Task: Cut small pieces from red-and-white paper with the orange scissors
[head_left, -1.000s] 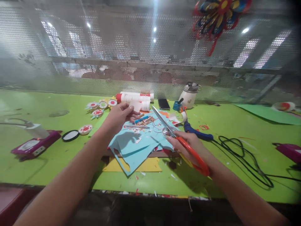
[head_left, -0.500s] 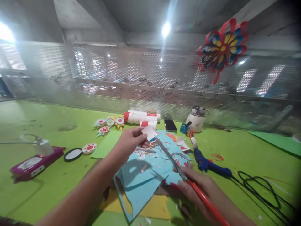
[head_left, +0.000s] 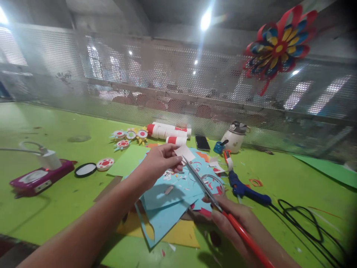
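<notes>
The left hand [head_left: 163,162] pinches a small, flat, straight-edged white paper piece [head_left: 186,153] above smooth blue sheets [head_left: 164,223], between the near and far edges of the green desk [head_left: 36,219]; the right hand [head_left: 234,219] grips red-handled scissors [head_left: 212,199], slim metal blades pointing at the piece.

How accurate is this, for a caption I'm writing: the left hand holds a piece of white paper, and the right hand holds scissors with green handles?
One slip: the scissors have red handles, as the head view shows. The right hand does hold them, and the left hand holds a piece of white paper.
</notes>
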